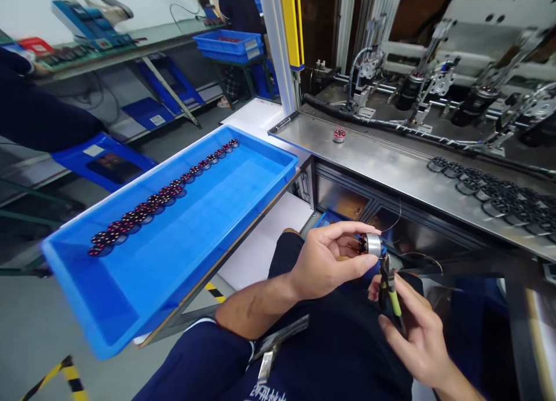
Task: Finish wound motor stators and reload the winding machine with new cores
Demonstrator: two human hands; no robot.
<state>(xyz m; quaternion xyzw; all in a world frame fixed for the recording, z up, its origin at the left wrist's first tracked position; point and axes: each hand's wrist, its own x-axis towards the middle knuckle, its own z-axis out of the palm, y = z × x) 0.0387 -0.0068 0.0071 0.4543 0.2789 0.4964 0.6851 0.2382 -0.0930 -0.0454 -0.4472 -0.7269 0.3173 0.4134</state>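
My left hand (328, 259) pinches a small silver motor part (372, 244) with thin copper wires trailing from it, held over my lap. My right hand (417, 328) grips green-handled cutters (388, 282), whose jaws sit just under the motor part. A blue tray (182, 250) to my left holds a long row of several wound motor stators (160, 198).
A steel bench (391, 157) ahead carries one red-and-silver part (339, 135) and a line of black rings (490, 189) at right. Winding machinery (434, 82) stands behind it. Blue bins (228, 44) and a person's dark sleeve (35, 111) lie at far left.
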